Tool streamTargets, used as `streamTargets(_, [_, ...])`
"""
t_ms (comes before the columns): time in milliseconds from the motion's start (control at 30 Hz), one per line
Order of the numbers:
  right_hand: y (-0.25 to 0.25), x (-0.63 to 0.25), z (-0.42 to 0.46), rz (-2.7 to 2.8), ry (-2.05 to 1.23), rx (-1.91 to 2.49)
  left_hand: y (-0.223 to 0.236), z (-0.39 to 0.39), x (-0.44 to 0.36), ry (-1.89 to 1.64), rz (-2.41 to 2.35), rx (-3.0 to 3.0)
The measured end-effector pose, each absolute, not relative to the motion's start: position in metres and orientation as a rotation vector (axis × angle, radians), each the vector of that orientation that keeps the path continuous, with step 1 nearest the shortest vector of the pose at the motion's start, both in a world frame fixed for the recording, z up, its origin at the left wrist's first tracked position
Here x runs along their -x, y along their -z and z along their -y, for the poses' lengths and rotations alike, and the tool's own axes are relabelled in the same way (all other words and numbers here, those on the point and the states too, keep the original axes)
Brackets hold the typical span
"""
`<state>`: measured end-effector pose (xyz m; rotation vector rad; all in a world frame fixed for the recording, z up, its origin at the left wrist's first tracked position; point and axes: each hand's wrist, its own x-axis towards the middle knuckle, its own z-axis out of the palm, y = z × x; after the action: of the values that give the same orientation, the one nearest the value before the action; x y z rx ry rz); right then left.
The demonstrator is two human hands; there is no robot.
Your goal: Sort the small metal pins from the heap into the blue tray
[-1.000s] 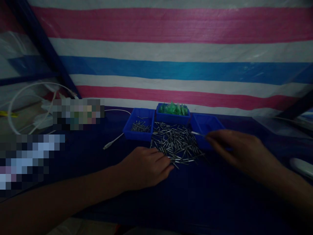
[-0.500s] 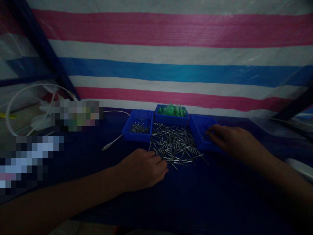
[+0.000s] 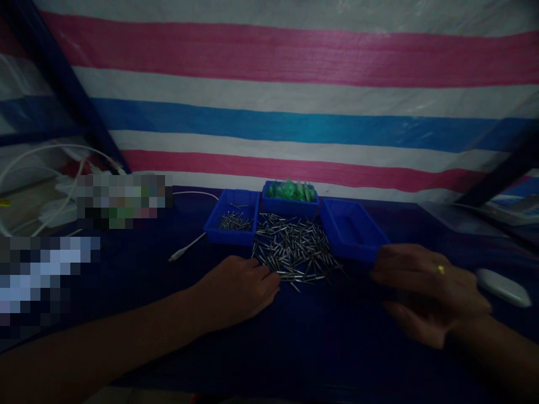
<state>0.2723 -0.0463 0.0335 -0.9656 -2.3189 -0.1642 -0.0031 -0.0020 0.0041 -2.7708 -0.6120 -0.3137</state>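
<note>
A loose heap of slim silvery blind rivets [image 3: 295,244] lies spread on the dark blue tabletop [image 3: 311,342]. At its near left edge my left hand [image 3: 240,289] rests with fingers curled. Its fingertips are turned down, and what they may hold is hidden. Just in front of the right blue bin [image 3: 351,227] is my right hand [image 3: 425,286], a ring on one finger. Its thumb stands apart from the fingers, and I see nothing between them. The left blue bin [image 3: 231,219] contains more rivets.
Behind the heap, a third blue bin [image 3: 290,205] holds green plastic packets [image 3: 290,189]. A white cable [image 3: 185,249] lies left of the bins. A white rounded object [image 3: 503,287] sits at far right. Striped sheeting [image 3: 295,126] hangs behind the table.
My right hand has left the right bin and come nearer, lower in view, its thumb now apart from the fingers. My left hand stays by the heap. The view has shifted slightly.
</note>
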Motion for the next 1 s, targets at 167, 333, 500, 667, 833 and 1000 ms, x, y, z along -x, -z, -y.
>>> streamTargets(167, [-0.035,-0.26,0.044,2.334,0.148,0.569,-0.005,0.002,0.003,0.271,0.641,2.792])
streamTargets(333, [-0.03,-0.249,0.037,2.545,0.091,0.435,-0.002,0.0,0.003,0.23,0.646,2.788])
streamTargets(500, [-0.028,-0.24,0.041,2.701,0.123,0.493,-0.002,0.0,0.003,0.228,0.667,2.81])
streamTargets(667, [-0.026,-0.238,0.044,2.76,0.048,0.553,-0.005,0.002,0.001,0.215,0.723,2.841])
streamTargets(833, [-0.024,-0.237,0.043,2.813,-0.006,0.594,-0.008,0.003,-0.001,0.172,0.769,2.869])
streamTargets(1000, [-0.024,-0.236,0.042,2.855,-0.018,0.627,-0.005,0.002,0.0,0.224,0.73,2.863])
